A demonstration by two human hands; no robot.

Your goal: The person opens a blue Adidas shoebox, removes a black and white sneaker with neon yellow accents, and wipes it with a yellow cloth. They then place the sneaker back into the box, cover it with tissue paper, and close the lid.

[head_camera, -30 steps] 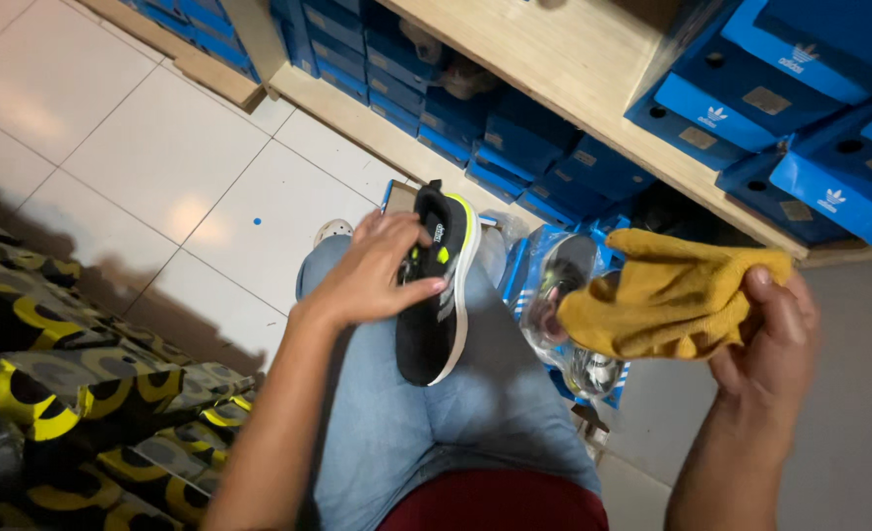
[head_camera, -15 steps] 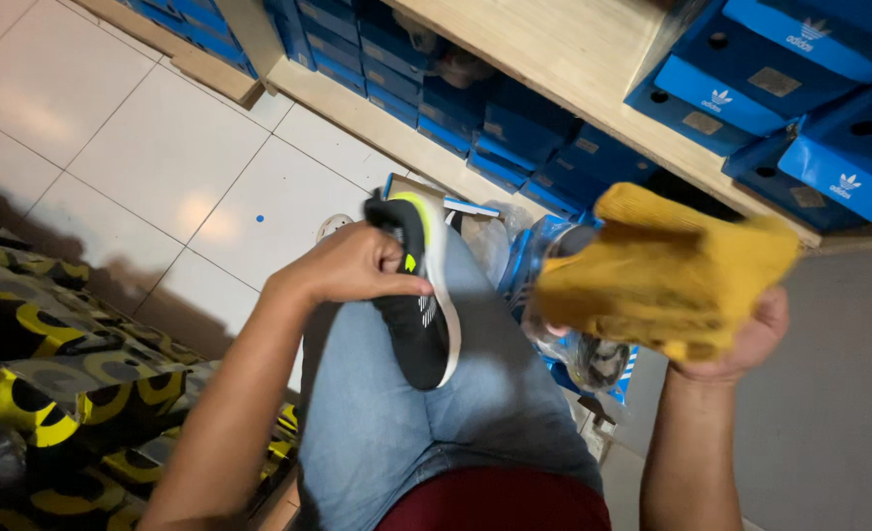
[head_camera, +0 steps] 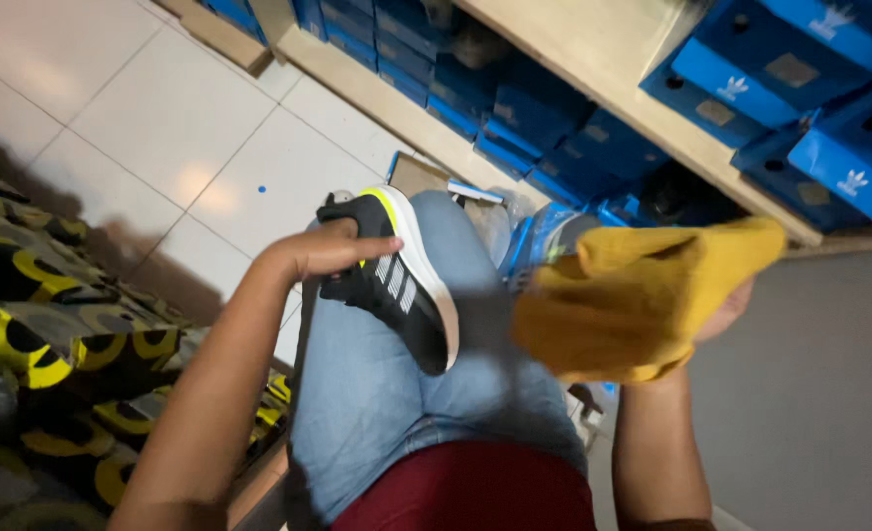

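A seated person steadies a black sneaker (head_camera: 393, 286) with a white sole on a denim-clad thigh (head_camera: 396, 393), the left hand (head_camera: 323, 251) closed around its heel end. The right hand (head_camera: 721, 310), fingers clenched, grips a bunched yellow cloth (head_camera: 637, 300) just beside the shoe's toe, before shelves of blue shoeboxes (head_camera: 751, 79).
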